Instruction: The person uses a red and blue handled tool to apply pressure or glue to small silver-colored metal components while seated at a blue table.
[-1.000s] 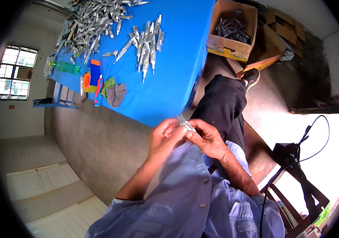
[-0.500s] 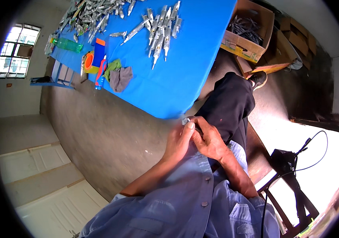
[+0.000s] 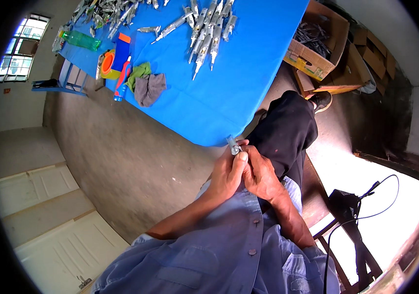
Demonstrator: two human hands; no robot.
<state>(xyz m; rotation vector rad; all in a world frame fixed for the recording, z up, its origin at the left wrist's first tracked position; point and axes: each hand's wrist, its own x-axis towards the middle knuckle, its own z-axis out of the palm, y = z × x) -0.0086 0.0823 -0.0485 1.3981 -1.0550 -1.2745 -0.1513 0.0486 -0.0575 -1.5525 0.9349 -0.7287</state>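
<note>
Just off the near corner of the blue-covered table [image 3: 204,115], a small silvery, partly clear tube [image 3: 233,145] sticks up from between my fingers. My left hand [image 3: 225,178] is closed round it, its thumb laid along the lower end. Pressed against that thumb, my right hand [image 3: 262,175] has its fingers curled at the same spot; the hands hide the tube's lower part. Farther up the table lies a loose cluster of similar silver tubes [image 3: 209,34] with pointed tips.
More tubes [image 3: 106,14] heap at the far left. A green bottle [image 3: 82,40], orange tape roll [image 3: 107,63], red-and-blue tool [image 3: 123,81] and grey cloth [image 3: 150,89] lie along the left edge. A carton [image 3: 312,61] of dark pieces stands at right; a black cable [image 3: 366,215] loops nearby.
The tube shows more fully above my fingers now. My left hand has come slightly rightward against my right. The view has shifted a little, moving the table things up in the picture.
</note>
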